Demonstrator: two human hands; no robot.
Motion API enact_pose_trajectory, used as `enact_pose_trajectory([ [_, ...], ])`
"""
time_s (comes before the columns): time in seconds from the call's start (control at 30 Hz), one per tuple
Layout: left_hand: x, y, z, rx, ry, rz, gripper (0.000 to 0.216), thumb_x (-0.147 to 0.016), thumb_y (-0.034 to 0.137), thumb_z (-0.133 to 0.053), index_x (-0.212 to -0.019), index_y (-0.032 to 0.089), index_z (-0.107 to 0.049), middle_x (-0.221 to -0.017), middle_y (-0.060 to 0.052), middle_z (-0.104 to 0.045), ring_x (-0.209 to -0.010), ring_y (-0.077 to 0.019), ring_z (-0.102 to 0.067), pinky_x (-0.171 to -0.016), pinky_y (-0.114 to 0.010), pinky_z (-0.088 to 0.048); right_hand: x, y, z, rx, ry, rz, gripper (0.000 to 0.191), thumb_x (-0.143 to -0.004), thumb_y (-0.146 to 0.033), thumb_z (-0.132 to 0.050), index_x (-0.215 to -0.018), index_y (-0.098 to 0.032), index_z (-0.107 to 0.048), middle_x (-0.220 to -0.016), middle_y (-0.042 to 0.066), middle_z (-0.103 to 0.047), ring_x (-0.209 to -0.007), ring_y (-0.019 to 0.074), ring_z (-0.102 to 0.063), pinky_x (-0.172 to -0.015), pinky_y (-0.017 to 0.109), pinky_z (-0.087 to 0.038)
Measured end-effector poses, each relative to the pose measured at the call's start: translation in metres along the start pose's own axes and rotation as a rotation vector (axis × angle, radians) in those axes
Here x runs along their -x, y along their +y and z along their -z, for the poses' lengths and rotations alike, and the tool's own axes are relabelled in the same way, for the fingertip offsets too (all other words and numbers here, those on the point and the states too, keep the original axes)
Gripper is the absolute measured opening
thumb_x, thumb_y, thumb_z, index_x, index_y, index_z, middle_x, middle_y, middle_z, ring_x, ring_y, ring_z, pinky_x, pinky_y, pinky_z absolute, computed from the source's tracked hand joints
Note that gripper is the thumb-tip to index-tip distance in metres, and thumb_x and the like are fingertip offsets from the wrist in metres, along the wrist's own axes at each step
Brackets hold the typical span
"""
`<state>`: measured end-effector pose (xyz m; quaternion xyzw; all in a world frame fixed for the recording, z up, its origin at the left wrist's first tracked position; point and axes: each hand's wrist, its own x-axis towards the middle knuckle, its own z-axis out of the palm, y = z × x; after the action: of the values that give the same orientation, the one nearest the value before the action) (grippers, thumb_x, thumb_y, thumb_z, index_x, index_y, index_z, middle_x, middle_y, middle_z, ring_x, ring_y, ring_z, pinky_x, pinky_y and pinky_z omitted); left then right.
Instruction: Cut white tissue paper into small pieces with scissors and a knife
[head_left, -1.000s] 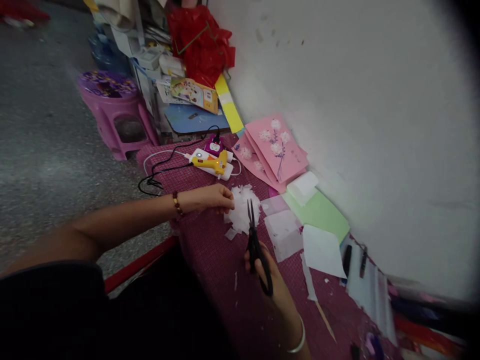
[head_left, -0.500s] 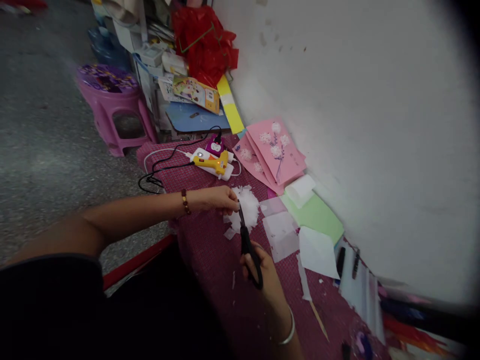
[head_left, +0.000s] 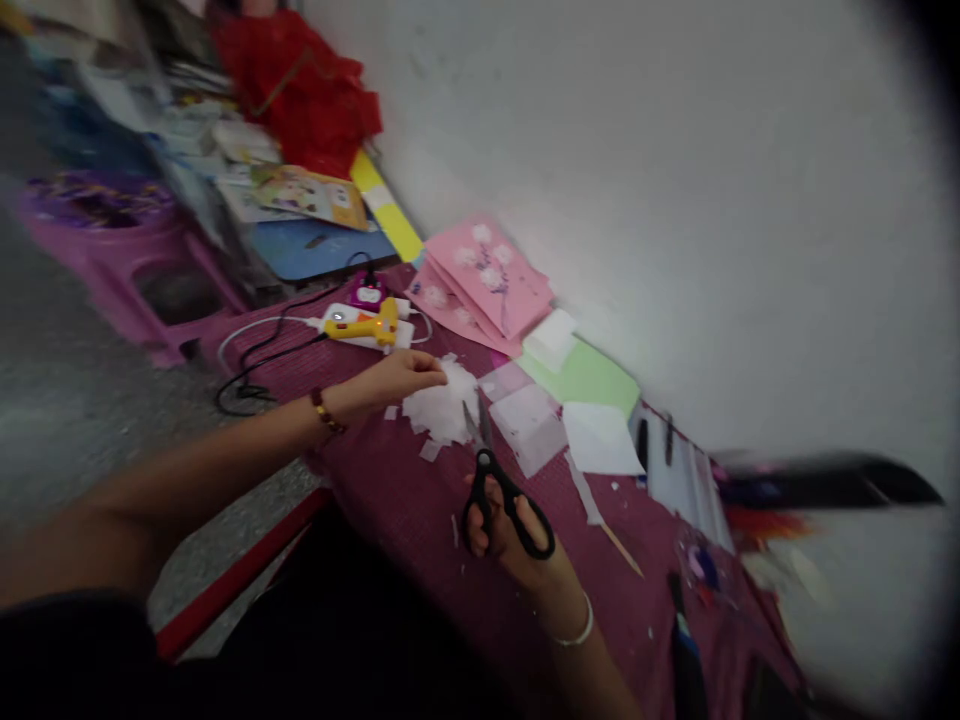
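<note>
Black-handled scissors [head_left: 486, 464] sit in my right hand [head_left: 541, 562], with fingers through the loops and the blades spread apart. Their tips point toward a heap of small white paper pieces [head_left: 444, 412] on the red checked cloth. Over the upper edge of that heap, my left hand [head_left: 397, 380] is pinched, thumb against fingers; whatever it may hold is too small to make out. Thin white sheets [head_left: 529, 430] lie just right of the scissor blades.
A yellow glue gun [head_left: 364, 326] rests on a white power strip [head_left: 401, 335] with cables. Pink cards with white flowers [head_left: 487, 280], green paper [head_left: 592, 378] and a white sheet [head_left: 602, 438] lie along the wall. A pink stool [head_left: 135, 265] stands on the floor, left.
The scissors have come away from my left fingers and their blades have opened. My left hand has shifted over the paper heap. The whole view has swung rightward.
</note>
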<state>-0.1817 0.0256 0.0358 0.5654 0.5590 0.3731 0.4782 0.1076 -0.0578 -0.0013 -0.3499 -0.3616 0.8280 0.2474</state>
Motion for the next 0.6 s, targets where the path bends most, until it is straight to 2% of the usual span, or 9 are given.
enact_pose_trajectory([
  [0.1,-0.005,0.017,-0.011,-0.028,-0.021,-0.046,0.030,-0.080,0.044,-0.060,-0.075,0.015,-0.067,-0.076,-0.003,-0.067,-0.073,-0.0131,-0.059,-0.072,-0.024,-0.046,0.008,0.012,0.009,-0.061,-0.011,-0.054,0.076,-0.068,-0.075,-0.069,-0.121,-0.021,-0.062,-0.080,0.001,-0.059,-0.060,0.0129,-0.048,-0.058,0.028,-0.038],
  [0.17,-0.016,0.032,-0.025,-0.033,-0.092,-0.080,0.030,-0.080,0.045,-0.061,-0.074,0.016,-0.065,-0.075,-0.002,-0.066,-0.073,-0.0127,-0.059,-0.073,-0.024,-0.047,0.008,0.018,0.015,-0.110,-0.061,-0.052,0.076,-0.067,-0.076,-0.070,-0.118,-0.020,-0.061,-0.078,-0.001,-0.059,-0.058,0.0119,-0.048,-0.056,0.027,-0.038],
  [0.23,-0.031,0.049,-0.047,-0.055,-0.206,-0.106,0.029,-0.077,0.045,-0.064,-0.076,0.016,-0.064,-0.072,-0.001,-0.064,-0.068,-0.0113,-0.058,-0.069,-0.023,-0.047,0.007,0.021,0.021,-0.151,-0.106,-0.020,0.074,-0.068,-0.075,-0.069,-0.116,-0.020,-0.060,-0.078,-0.002,-0.059,-0.058,0.0110,-0.049,-0.056,0.026,-0.039],
  [0.3,-0.046,0.065,-0.080,-0.111,-0.358,-0.125,0.026,-0.076,0.042,-0.066,-0.079,0.016,-0.064,-0.073,0.000,-0.063,-0.065,-0.0108,-0.057,-0.066,-0.024,-0.047,0.004,0.022,0.024,-0.179,-0.133,0.015,0.070,-0.068,-0.074,-0.071,-0.112,-0.021,-0.060,-0.078,-0.003,-0.060,-0.058,0.0108,-0.051,-0.056,0.026,-0.040],
  [0.4,-0.069,0.084,-0.143,-0.307,-0.595,-0.199,0.020,-0.077,0.034,-0.063,-0.084,0.016,-0.067,-0.076,-0.002,-0.066,-0.065,-0.0117,-0.059,-0.063,-0.024,-0.046,0.001,0.023,0.025,-0.201,-0.161,0.039,0.066,-0.067,-0.070,-0.075,-0.106,-0.020,-0.059,-0.075,-0.003,-0.062,-0.057,0.0116,-0.054,-0.054,0.026,-0.042],
  [0.5,-0.088,0.094,-0.210,-0.566,-0.772,-0.440,0.012,-0.074,0.019,-0.061,-0.083,0.016,-0.069,-0.079,-0.004,-0.069,-0.070,-0.0133,-0.058,-0.070,-0.025,-0.044,-0.001,0.025,0.025,-0.207,-0.174,0.045,0.059,-0.071,-0.066,-0.075,-0.102,-0.019,-0.057,-0.073,-0.003,-0.063,-0.056,0.0113,-0.055,-0.054,0.025,-0.043],
  [0.6,-0.101,0.095,-0.264,-0.792,-0.843,-0.634,0.026,-0.068,0.012,-0.065,-0.092,0.018,-0.071,-0.098,-0.007,-0.071,-0.089,-0.0194,-0.060,-0.084,-0.030,-0.043,-0.003,0.026,0.027,-0.216,-0.165,0.055,0.053,-0.075,-0.062,-0.074,-0.099,-0.018,-0.056,-0.070,-0.003,-0.063,-0.055,0.0102,-0.056,-0.054,0.024,-0.043],
])
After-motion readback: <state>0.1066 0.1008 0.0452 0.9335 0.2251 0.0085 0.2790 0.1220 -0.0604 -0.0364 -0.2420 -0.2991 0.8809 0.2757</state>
